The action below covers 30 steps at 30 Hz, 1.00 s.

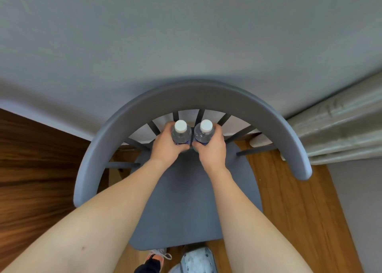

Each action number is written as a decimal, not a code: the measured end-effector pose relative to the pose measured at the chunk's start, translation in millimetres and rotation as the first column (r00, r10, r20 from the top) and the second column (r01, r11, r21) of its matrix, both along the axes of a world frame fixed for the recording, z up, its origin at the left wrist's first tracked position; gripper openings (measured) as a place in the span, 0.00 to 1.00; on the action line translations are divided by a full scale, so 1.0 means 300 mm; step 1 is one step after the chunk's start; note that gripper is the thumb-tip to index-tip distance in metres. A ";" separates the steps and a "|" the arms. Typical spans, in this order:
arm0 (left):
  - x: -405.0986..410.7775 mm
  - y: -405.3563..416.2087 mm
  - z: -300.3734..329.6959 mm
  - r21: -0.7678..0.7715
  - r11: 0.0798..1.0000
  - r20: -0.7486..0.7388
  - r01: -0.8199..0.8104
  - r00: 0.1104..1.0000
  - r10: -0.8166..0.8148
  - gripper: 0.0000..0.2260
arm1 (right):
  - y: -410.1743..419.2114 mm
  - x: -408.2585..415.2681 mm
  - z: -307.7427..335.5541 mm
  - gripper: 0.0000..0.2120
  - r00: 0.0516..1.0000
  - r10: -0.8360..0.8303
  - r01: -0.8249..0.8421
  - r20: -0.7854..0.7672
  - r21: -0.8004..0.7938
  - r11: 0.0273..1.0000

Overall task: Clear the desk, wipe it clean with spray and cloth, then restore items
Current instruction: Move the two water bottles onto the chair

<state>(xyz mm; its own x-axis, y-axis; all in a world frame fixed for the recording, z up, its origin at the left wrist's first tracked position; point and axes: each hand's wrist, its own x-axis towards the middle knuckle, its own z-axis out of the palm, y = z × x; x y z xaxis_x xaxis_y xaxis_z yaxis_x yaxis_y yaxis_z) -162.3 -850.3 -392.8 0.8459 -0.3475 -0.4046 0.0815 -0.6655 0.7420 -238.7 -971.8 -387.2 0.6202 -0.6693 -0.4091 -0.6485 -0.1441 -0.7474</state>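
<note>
Item 1. Left hand (165,148): seen just left of frame centre, fingers curled round the left bottle (181,135), which is gripped about its lower body.

Item 2. Right hand (211,150): seen just right of centre, fingers wrapped round the right bottle (204,134), gripped likewise about the lower body.

Item 3. Two bottles: clear plastic, each closed with a white cap and banded with a dark blue label partly hidden by the fingers. Both are held upright, side by side and nearly touching, at the 12 o'clock end of the chair seat (186,200), close to the back spindles (199,115). Whether the bases are resting on the seat cannot be told, since they are covered by the hands.

Item 4. Chair: grey, with a flat seat, a curved backrest rail (206,95) arching from 9 o'clock through 12 to 3 o'clock, and dark spindles beneath it.

Item 5. Surroundings: a grey wall (186,35) is found at 12 o'clock; a dark wooden panel (37,179) at 9 o'clock; a pale curtain (341,128) at 3 o'clock; lighter wooden floor (289,210) at 4 o'clock. Shoes (196,258) are seen at 6 o'clock, below the seat's near edge.
</note>
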 end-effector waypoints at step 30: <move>-0.318 0.746 1.179 0.679 0.612 -0.113 0.405 0.882 -0.458 0.33 | 0.606 -0.261 1.168 0.33 0.563 0.649 -0.787 -0.511 -0.094 0.609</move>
